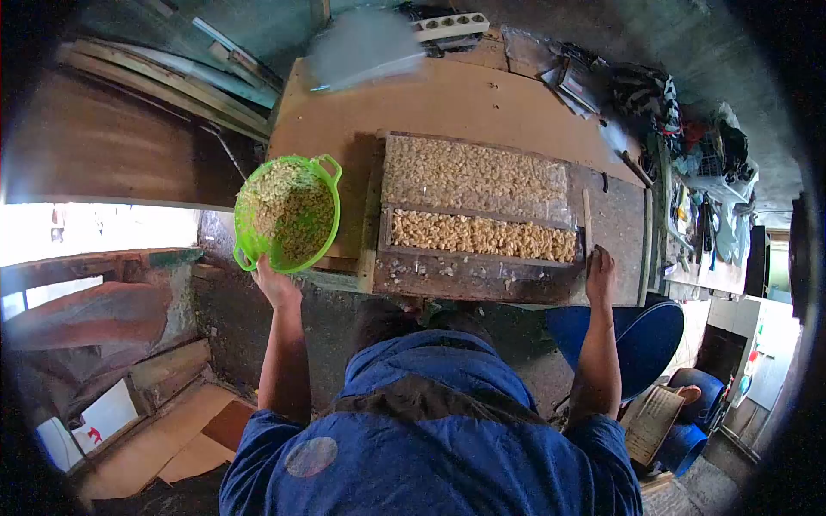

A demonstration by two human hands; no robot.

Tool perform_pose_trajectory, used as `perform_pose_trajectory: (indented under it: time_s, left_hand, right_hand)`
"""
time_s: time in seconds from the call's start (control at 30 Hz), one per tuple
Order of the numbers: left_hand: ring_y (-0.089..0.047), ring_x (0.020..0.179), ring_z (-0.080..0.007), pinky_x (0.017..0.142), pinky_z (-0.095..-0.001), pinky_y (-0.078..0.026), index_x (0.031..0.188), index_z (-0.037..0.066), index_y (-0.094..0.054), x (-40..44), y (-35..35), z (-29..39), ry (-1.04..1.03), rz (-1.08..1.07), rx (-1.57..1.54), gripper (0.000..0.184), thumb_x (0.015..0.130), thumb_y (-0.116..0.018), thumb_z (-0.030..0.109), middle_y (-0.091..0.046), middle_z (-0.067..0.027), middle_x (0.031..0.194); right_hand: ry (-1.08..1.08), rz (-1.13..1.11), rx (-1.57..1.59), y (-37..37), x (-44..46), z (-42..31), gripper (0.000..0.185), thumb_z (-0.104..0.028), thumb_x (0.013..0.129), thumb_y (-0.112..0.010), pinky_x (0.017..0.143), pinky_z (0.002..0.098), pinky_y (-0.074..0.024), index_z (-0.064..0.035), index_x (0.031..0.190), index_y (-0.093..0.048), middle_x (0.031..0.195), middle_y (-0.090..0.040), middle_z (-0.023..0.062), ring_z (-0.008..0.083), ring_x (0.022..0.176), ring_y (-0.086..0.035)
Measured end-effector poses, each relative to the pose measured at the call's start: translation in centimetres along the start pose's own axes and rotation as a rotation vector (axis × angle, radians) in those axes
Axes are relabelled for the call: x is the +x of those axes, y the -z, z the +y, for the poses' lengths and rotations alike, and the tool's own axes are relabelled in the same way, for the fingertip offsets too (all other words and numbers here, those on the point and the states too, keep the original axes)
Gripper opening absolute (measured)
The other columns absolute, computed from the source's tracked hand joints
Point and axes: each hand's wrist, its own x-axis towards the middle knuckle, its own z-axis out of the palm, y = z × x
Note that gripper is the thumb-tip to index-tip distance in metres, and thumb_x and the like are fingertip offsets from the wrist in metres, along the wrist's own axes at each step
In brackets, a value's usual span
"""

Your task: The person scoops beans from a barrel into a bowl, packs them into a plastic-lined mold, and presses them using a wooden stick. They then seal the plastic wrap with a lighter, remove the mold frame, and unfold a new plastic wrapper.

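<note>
My left hand (pixel 276 282) is closed on the rim of a green basin (pixel 336 206), near its lower handle. Pale flakes or pieces (pixel 288 202) lie in the basin, which is tilted. My right hand (pixel 601 265) is at the right end of a wooden frame (pixel 375 215), beside a thin wooden stick (pixel 588 217); its fingers look bent, but whether they grip the stick is unclear. Within the frame, light brown pieces (pixel 482 236) fill a front strip, and a wider section (pixel 473 176) behind it lies under clear film.
The frame rests on a brown wooden table (pixel 344 112). A cloudy plastic bag (pixel 366 47) and a power strip (pixel 450 27) are at the back. Blue chair-like shapes (pixel 641 340) stand below right. Boards (pixel 163 86) lean at upper left.
</note>
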Motion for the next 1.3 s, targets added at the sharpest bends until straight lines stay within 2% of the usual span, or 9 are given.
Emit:
perform_pose_trajectory:
  time_s: [0.13,0.43,0.53,0.6,0.83,1.07,1.17,1.23,1.3]
  left_hand:
    - [-0.048,0.126,-0.0275,0.107,-0.0464,-0.036,0.146,0.008,-0.035,-0.6,1.0,0.5,-0.048,-0.149,-0.002,0.061,0.098,-0.055,0.039,-0.047,-0.0117,0.14]
    - [-0.043,0.123,-0.0239,0.104,-0.0429,-0.032,0.143,0.006,-0.035,-8.0,4.5,-0.9,-0.131,0.051,0.363,0.054,0.104,-0.046,0.041,-0.042,-0.0101,0.139]
    - [-0.044,0.121,-0.0272,0.104,-0.046,-0.031,0.138,0.004,-0.041,-9.9,4.4,-1.4,-0.332,-0.089,0.464,0.043,0.103,-0.047,0.029,-0.046,-0.0124,0.135]
    - [-0.043,0.123,-0.0326,0.105,-0.0488,-0.031,0.133,0.006,-0.051,-11.7,2.7,0.6,-0.776,-0.48,0.86,0.04,0.096,-0.053,0.02,-0.048,-0.017,0.134]
    - [-0.037,0.131,-0.0426,0.11,-0.0559,-0.026,0.141,0.015,-0.054,-15.2,-6.1,3.1,-0.903,-0.935,1.129,0.055,0.089,-0.063,0.031,-0.041,-0.0212,0.143]
    - [-0.035,0.129,-0.0474,0.104,-0.0598,-0.032,0.139,0.013,-0.051,-14.3,-10.2,1.3,-0.85,-0.815,1.309,0.057,0.09,-0.062,0.04,-0.029,-0.0218,0.15]
    - [-0.031,0.132,-0.0477,0.109,-0.0592,-0.027,0.144,0.014,-0.047,-14.1,-9.7,1.9,-0.777,-0.893,1.378,0.059,0.093,-0.059,0.04,-0.027,-0.0223,0.151]
    - [-0.03,0.133,-0.0477,0.109,-0.0594,-0.027,0.145,0.014,-0.046,-13.8,-8.8,1.6,-0.803,-0.897,1.356,0.06,0.093,-0.059,0.041,-0.026,-0.0227,0.151]
    - [-0.03,0.133,-0.0477,0.109,-0.0595,-0.027,0.146,0.014,-0.045,-13.7,-8.6,1.5,-0.828,-0.901,1.332,0.061,0.093,-0.059,0.041,-0.025,-0.0231,0.152]
  right_hand:
    - [-0.016,0.035,0.023,0.0,-0.3,-0.3,0.035,-0.03,0.101,-0.05,0.083,0.0476,-0.048,-0.0032,0.117,-0.066,0.097,-0.068,0.0226,0.0388,0.093,-0.065]
    - [0.014,0.027,0.163,-0.5,-1.2,-0.8,0.032,-0.028,0.101,-0.052,0.077,0.0428,-0.0496,-0.0016,0.112,-0.066,0.099,-0.068,0.0238,0.0412,0.09,-0.066]
    - [-0.144,0.05,0.2,-0.9,-1.3,0.6,0.032,-0.027,0.101,-0.052,0.079,0.0434,-0.0503,-0.0003,0.112,-0.066,0.096,-0.069,0.0232,0.0396,0.09,-0.066]
    - [0.016,0.112,0.055,-2.1,-1.0,3.1,0.029,-0.024,0.098,-0.055,0.08,0.0443,-0.051,-0.0002,0.111,-0.066,0.095,-0.069,0.0214,0.0383,0.091,-0.067]
    - [-0.056,0.024,0.007,-1.2,-1.7,0.7,0.031,-0.016,0.088,-0.064,0.085,0.0446,-0.0513,-0.0018,0.115,-0.065,0.101,-0.071,0.0189,0.0379,0.097,-0.068]
    - [-0.168,-0.046,0.045,-0.7,-1.4,1.5,0.032,-0.01,0.084,-0.063,0.084,0.0444,-0.052,-0.0004,0.115,-0.063,0.1,-0.072,0.0184,0.0375,0.098,-0.069]
    - [-0.122,-0.041,0.178,-1.2,-1.9,3.8,0.029,-0.012,0.086,-0.065,0.074,0.0402,-0.0522,-0.0007,0.113,-0.064,0.089,-0.071,0.0122,0.0296,0.082,-0.069]
    - [-0.364,-0.009,0.641,0.1,-2.7,3.2,0.022,-0.013,0.09,-0.065,0.064,0.034,-0.0477,-0.0022,0.11,-0.064,0.079,-0.063,0.0035,0.0171,0.068,-0.059]
    - [-0.364,-0.039,0.628,2.4,-3.9,-0.7,0.025,-0.015,0.094,-0.065,0.071,0.0267,-0.0411,-0.0021,0.115,-0.063,0.093,-0.057,-0.0002,0.01,0.081,-0.05]
